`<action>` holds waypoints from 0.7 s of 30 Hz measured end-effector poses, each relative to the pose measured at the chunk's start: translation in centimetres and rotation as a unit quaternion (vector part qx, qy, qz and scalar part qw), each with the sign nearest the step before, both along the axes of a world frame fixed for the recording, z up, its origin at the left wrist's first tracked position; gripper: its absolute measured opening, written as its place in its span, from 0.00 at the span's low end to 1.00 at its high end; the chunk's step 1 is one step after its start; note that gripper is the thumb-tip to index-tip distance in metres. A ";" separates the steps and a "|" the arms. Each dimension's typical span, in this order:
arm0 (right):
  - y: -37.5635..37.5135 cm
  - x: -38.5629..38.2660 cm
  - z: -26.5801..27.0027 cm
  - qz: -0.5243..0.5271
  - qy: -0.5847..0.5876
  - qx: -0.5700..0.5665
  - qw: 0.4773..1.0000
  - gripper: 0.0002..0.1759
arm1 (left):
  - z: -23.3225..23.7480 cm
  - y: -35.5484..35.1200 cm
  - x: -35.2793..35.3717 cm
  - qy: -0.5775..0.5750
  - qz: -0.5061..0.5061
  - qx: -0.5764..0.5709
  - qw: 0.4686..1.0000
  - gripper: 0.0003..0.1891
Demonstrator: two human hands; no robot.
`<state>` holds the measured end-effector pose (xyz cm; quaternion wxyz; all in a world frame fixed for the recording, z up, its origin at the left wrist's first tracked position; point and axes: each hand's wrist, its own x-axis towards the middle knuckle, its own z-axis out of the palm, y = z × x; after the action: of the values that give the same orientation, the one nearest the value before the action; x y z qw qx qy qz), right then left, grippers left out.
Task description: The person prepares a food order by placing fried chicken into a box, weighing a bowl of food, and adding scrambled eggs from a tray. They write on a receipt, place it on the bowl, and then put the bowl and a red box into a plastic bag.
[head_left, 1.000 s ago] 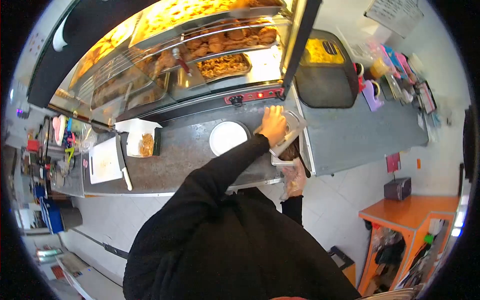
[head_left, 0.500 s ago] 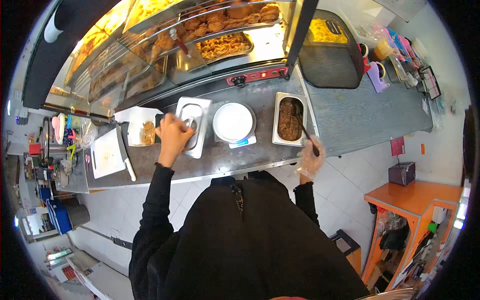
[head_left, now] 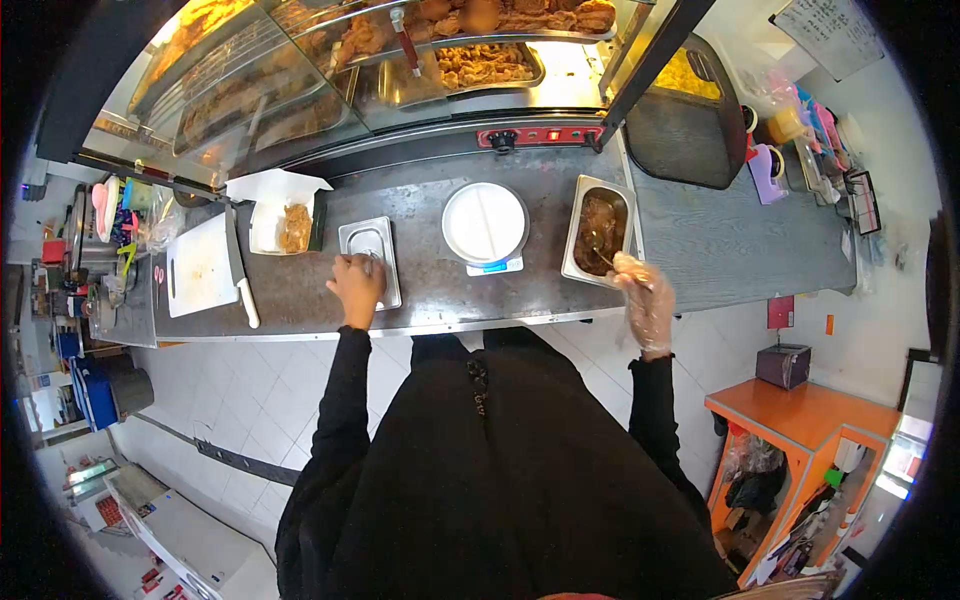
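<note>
While the dark, dull-surfaced worktop [head_left: 545, 225] stretches wide before you, the metal container [head_left: 574, 232] stands beside the pale strip along its right edge, close to the near edge. Its long axis runs from far edge to near, and your right hand [head_left: 648, 305] is much the nearer: the container's middle lies ahead and slightly left of that grip. Brown, glossy, lumpy food [head_left: 603, 220] lies inside the rectangular, round-cornered rim.

Left of centre, also near the front edge, lies the shiny steel lid [head_left: 372, 240], oblong, with a recessed panel. Your left hand [head_left: 357, 290], bare, covers its near part with bent fingers; you cannot tell from here whether that grip holds it or merely rests.

Between lid and container, a smooth white round dish [head_left: 470, 225] sits on a scale [head_left: 497, 266]. Your right grip, wrapped in crinkled clear plastic, is closed around a slim utensil [head_left: 600, 254] that slants into the food.
</note>
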<state>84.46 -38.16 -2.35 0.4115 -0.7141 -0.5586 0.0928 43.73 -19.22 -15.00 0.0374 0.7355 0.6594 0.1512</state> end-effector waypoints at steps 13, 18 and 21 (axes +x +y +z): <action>-0.6 -0.5 0.0 -0.050 0.223 0.047 0.972 0.08 | 1.5 -10.3 20.1 -0.420 -0.279 -0.459 0.732 0.30; -0.5 -0.6 -2.5 -0.032 0.029 0.001 0.999 0.07 | 2.9 -10.6 23.3 -0.461 -0.238 -0.502 0.692 0.30; -0.8 -0.8 -1.4 -0.044 0.239 0.052 0.969 0.06 | 3.0 -10.2 23.7 -0.492 -0.223 -0.526 0.657 0.27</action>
<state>83.71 -38.94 -3.76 0.5730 -0.6730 -0.4161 0.2136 67.44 -29.41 -11.96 0.7698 0.5362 0.3298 0.1054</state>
